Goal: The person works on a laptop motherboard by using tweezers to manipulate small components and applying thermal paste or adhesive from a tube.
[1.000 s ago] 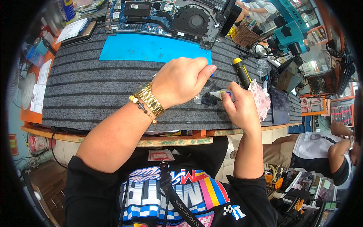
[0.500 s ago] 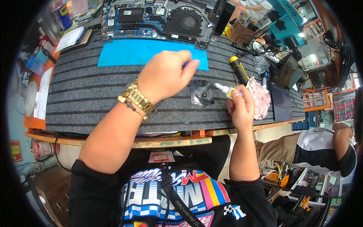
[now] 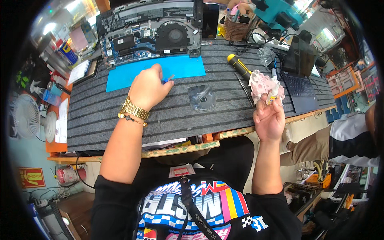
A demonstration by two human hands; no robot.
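My left hand (image 3: 149, 89) is closed over the near edge of the blue mat (image 3: 122, 78), with a small blue thing with a grey tip (image 3: 168, 79) pinched between thumb and fingers; its kind is mostly hidden. In my right hand (image 3: 269, 120) a small white dropper bottle (image 3: 272, 96) with a yellow label stands nozzle up, in front of a crumpled pink-and-white cloth (image 3: 259, 83). Beyond the mat lies an opened laptop (image 3: 132, 42) with its board and black fan exposed. Between my hands, a dark plastic packet (image 3: 202, 97) rests on the grey striped table cover (image 3: 168, 120).
A black-and-yellow tool handle (image 3: 239, 66) and thin tweezers (image 3: 245, 89) lie left of the cloth. At the right stands another laptop (image 3: 299, 90). A woven basket (image 3: 236, 30) and a phone (image 3: 210, 21) are at the back. A person (image 3: 344, 138) stands beyond the table's right end.
My left hand has drawn nearer and left, and the blue thing's grey tip now shows. My right hand has turned the bottle from pointing left to upright. The whole view has shifted.
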